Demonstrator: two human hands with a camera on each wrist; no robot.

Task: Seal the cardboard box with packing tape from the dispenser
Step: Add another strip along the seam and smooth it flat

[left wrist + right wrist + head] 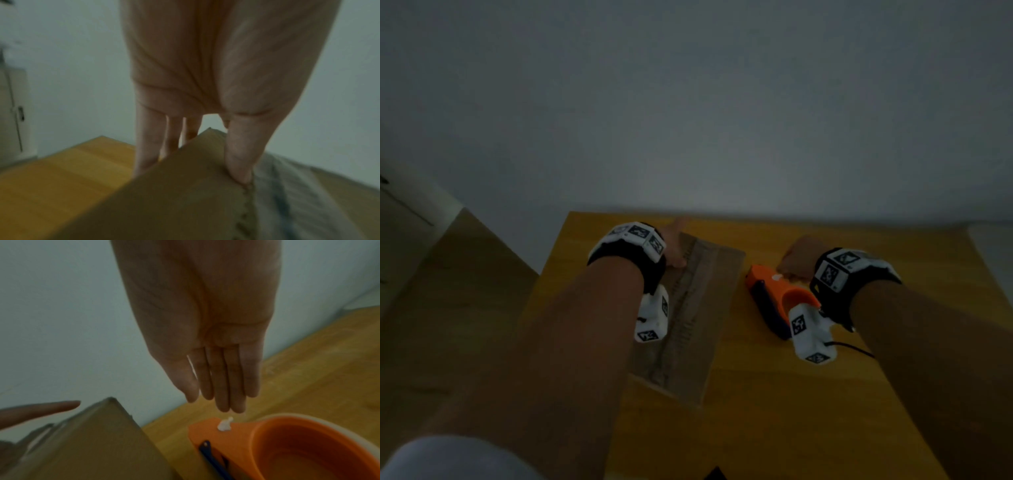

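Note:
A brown cardboard box (717,301) lies on the yellow wooden table (808,394), with a strip of tape (688,294) running along its top seam. My left hand (675,246) rests at the box's far end. Its thumb (238,162) presses on the top beside the tape (287,203), and the straight fingers (146,146) lie down the box's side (174,203). The orange tape dispenser (774,298) lies on the table right of the box. My right hand (796,260) hovers just above the dispenser (236,443), its fingers (224,386) straight, together and empty.
A grey wall stands right behind the table's far edge. The floor (448,308) and a pale door or cabinet (400,212) are to the left. A white object (993,246) sits at the table's far right. A black cable (852,347) trails from the right wrist camera.

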